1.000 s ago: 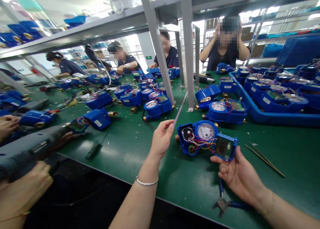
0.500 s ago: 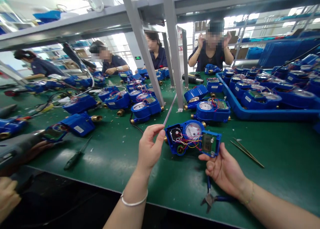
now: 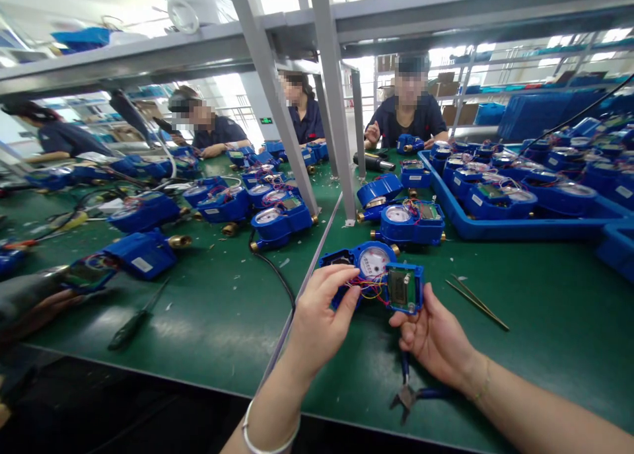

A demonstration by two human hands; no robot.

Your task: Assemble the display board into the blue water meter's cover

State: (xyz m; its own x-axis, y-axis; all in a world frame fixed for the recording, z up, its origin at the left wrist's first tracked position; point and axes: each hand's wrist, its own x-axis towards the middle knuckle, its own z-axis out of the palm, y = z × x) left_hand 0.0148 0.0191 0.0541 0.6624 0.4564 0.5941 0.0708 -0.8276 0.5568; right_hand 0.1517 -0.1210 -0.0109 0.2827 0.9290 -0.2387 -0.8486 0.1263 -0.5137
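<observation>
In front of me on the green bench lies an opened blue water meter (image 3: 374,261) with a round white dial. Thin red, yellow and other coloured wires (image 3: 367,285) run from it to a display module (image 3: 403,289) in a blue frame. My right hand (image 3: 438,338) grips this module by its lower right edge, its screen facing up. Over the left part of the meter, my left hand (image 3: 324,315) curls its fingers and thumb around the wires and hides that compartment. Blue-handled cutting pliers (image 3: 407,398) lie just below my right hand.
Brass tweezers (image 3: 478,303) lie to the right, a screwdriver (image 3: 131,328) to the left. A blue tray (image 3: 525,229) full of meters stands at the back right. Shelf posts (image 3: 337,110) rise beyond the meter. Co-workers (image 3: 406,113) sit opposite; a power tool (image 3: 32,295) is at the left.
My left hand has moved right from the meter's left edge onto its wires. The right hand keeps hold of the display module. The view has shifted slightly; the co-worker opposite has lowered both hands.
</observation>
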